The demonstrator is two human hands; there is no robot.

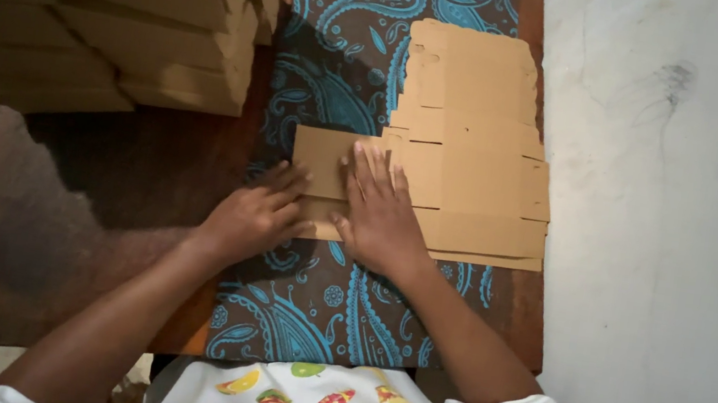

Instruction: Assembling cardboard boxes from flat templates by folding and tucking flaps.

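- Both hands lay flat, fingers spread, gripping nothing: the left hand (256,214) at the edge of the flat cardboard blank (465,165), the right hand (379,212) pressing its near flap.
- Creasing well likely called for firm, even pressure along the scored line.
- Thin, matte, notched brown board lay on a teal paisley cloth (340,61).
- Farther left stood folded boxes (126,5), stiff and square-edged.

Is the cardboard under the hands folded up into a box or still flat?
Flat. The cardboard sheet lies spread on the patterned cloth, with the left hand and right hand pressing palms down on its near end.
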